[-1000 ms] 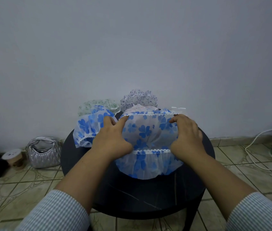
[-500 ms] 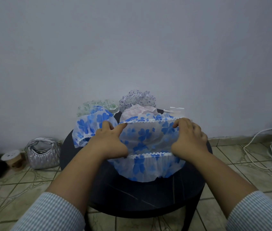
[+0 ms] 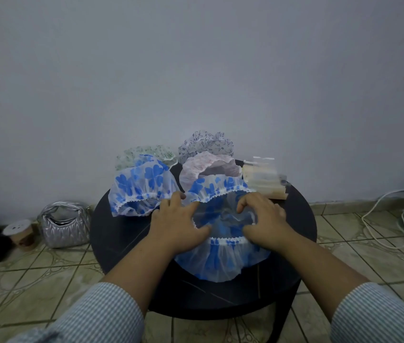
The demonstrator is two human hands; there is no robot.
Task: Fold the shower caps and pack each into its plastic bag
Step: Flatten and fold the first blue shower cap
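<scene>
A white shower cap with blue flowers point(image 3: 220, 258) lies on the round black table point(image 3: 116, 243), opening upward, its far frilled rim standing up. My left hand point(image 3: 178, 224) holds its left side with the thumb at the near elastic rim. My right hand point(image 3: 265, 219) holds its right side with arched fingers. A second blue-flowered cap point(image 3: 141, 189) lies at the back left. Behind it are a green-patterned cap point(image 3: 146, 153), a dark-patterned cap point(image 3: 206, 143) and a pink cap point(image 3: 208, 167). A stack of clear plastic bags point(image 3: 263, 179) sits at the back right.
On the tiled floor left of the table stand a silver quilted handbag point(image 3: 64, 224) and a lidded paper cup point(image 3: 20, 233). A white cable point(image 3: 382, 219) loops over the floor at the right. A plain wall rises close behind the table.
Both hands have let go of the cap's far rim and dropped lower onto its sides. The far rim has sprung back and the cap's opening now gapes upward.
</scene>
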